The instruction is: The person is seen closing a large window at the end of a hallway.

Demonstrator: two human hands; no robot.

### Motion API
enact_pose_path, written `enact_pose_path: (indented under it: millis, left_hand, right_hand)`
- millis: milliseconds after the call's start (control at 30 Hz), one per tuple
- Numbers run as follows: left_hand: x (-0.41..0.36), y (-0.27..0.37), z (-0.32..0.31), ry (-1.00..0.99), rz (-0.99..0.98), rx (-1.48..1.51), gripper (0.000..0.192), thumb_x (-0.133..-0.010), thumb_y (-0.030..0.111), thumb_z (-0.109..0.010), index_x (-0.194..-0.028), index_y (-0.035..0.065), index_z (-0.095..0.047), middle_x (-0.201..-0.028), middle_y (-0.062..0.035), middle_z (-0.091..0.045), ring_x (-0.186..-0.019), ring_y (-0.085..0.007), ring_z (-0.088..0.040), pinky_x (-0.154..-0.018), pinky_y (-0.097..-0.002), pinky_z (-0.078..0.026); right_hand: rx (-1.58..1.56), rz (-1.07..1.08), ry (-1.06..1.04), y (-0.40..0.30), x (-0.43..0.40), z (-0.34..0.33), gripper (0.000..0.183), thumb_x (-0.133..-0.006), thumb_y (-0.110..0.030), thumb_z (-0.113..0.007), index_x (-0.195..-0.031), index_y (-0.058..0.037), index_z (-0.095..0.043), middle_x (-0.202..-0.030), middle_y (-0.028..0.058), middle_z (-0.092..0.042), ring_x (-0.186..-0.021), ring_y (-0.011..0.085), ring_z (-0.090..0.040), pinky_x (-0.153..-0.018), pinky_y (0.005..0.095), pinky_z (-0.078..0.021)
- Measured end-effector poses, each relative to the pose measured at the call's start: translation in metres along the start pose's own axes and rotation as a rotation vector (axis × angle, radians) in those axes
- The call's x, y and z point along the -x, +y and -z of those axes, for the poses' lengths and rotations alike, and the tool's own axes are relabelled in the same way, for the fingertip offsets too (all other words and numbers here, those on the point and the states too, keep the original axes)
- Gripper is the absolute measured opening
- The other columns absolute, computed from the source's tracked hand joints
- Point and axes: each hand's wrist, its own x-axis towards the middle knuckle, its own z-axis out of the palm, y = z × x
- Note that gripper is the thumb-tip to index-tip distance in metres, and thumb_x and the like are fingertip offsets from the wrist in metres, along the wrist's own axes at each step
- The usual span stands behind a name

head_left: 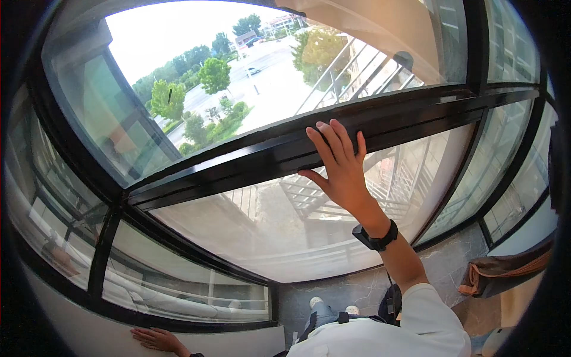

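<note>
In front of me stands a large window with a black frame. My right hand, with a black band on the wrist, lies with spread fingers against the dark horizontal crossbar. Above the bar is a glass pane; a lower pane shows railings and stairs behind it. My left hand rests flat, fingers close together but extended, on the white sill at the lower left. Neither hand holds anything.
Side windows adjoin at the left and right. A grey marble-patterned floor lies below, with my shoes on it. A dark bag or cloth with orange-brown trim is at the right. Outside are trees, pavement and a metal stair railing.
</note>
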Motion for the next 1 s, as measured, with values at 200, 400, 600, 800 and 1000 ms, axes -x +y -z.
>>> enact_pose_path:
  millis: [200,400,600,800,1000]
  left_hand:
    - [-0.0011,0.0019,0.0013,-0.002,-0.001,-0.007,0.050,-0.099,0.023,-0.021,-0.145,0.0050,-0.016,-0.153,-0.0098,-0.015,-0.141,-0.0249,-0.016,-0.113,-0.0425,-0.016]
    - [-0.0018,0.0021,0.0027,0.006,-0.004,-0.005,0.050,-0.099,0.023,-0.019,-0.146,0.0049,-0.016,-0.153,-0.0099,-0.015,-0.141,-0.0250,-0.016,-0.113,-0.0429,-0.016]
    - [-0.0019,0.0014,0.0002,0.017,0.002,-0.010,0.050,-0.099,0.024,-0.019,-0.146,0.0050,-0.016,-0.153,-0.0096,-0.015,-0.141,-0.0245,-0.016,-0.113,-0.0425,-0.016]
    - [-0.0038,0.0024,0.0025,0.019,0.003,-0.007,0.050,-0.099,0.024,-0.020,-0.146,0.0057,-0.016,-0.153,-0.0096,-0.016,-0.141,-0.0242,-0.016,-0.113,-0.0424,-0.016]
    - [-0.0023,0.0021,0.0020,0.017,0.000,-0.008,0.050,-0.099,0.024,-0.023,-0.146,0.0063,-0.017,-0.152,-0.0094,-0.017,-0.140,-0.0247,-0.017,-0.113,-0.0425,-0.017]
  right_hand:
    - [0.005,0.001,0.001,0.0008,0.0000,-0.0009,0.075,-0.076,-0.047,-0.067,-0.139,-0.0183,-0.038,-0.142,0.0042,-0.036,-0.136,0.0197,-0.025,-0.109,0.0491,-0.0044]
    - [-0.004,-0.001,-0.001,0.0003,0.0001,-0.0011,0.075,-0.076,-0.047,-0.067,-0.139,-0.0182,-0.038,-0.141,0.0047,-0.036,-0.136,0.0199,-0.025,-0.109,0.0487,-0.0040]
    - [0.002,0.004,0.001,0.0007,0.0004,-0.0010,0.075,-0.077,-0.048,-0.066,-0.140,-0.0183,-0.037,-0.141,0.0049,-0.036,-0.136,0.0201,-0.025,-0.109,0.0488,-0.0044]
    - [0.013,0.003,-0.003,0.0014,0.0007,-0.0013,0.076,-0.077,-0.048,-0.065,-0.140,-0.0181,-0.037,-0.142,0.0050,-0.036,-0.136,0.0201,-0.025,-0.109,0.0489,-0.0043]
    - [0.030,0.011,0.009,0.0014,-0.0002,-0.0017,0.075,-0.078,-0.049,-0.065,-0.140,-0.0174,-0.037,-0.141,0.0053,-0.037,-0.136,0.0205,-0.025,-0.109,0.0486,-0.0028]
